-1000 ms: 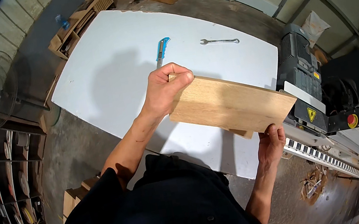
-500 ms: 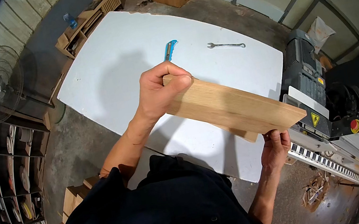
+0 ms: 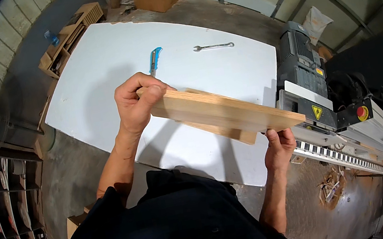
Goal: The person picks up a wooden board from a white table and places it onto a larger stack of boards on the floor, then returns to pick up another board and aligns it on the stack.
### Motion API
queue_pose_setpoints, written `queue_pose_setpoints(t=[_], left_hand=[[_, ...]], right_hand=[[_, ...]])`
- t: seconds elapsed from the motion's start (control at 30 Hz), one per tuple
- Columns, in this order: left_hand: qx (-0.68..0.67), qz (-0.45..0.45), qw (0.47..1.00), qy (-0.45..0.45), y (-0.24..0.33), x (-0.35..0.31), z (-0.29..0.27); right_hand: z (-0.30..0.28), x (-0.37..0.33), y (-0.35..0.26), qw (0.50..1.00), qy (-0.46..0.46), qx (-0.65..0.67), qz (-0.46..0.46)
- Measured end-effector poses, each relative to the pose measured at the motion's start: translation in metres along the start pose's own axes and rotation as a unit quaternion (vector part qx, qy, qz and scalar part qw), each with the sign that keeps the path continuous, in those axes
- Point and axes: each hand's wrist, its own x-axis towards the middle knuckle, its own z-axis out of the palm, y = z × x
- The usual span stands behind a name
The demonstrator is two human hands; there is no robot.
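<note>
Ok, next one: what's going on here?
A person is holding a wooden board above a white table, its long narrow edge in view. The left-hand grip is on the board's left end; the right-hand grip is at its lower edge, near the right end. Another piece of wood shows beneath, apparently on the table. A blue utility knife and a wrench lie beyond.

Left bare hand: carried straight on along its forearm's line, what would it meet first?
Probably the blue-handled utility knife on the flat white tabletop; but the left hand seems raised, so it might pass over.
</note>
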Motion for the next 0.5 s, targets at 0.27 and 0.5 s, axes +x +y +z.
queue_pose_setpoints(t=[0.27, 0.5], left_hand=[[0.073, 0.066, 0.995, 0.018, -0.006, 0.003, 0.015], [-0.094, 0.039, 0.992, 0.071, 0.003, 0.009, 0.023]], right_hand=[[-0.004, 0.014, -0.005, 0.941, -0.051, -0.226, -0.248], [0.024, 0.028, -0.010, 0.899, -0.040, -0.288, -0.326]])
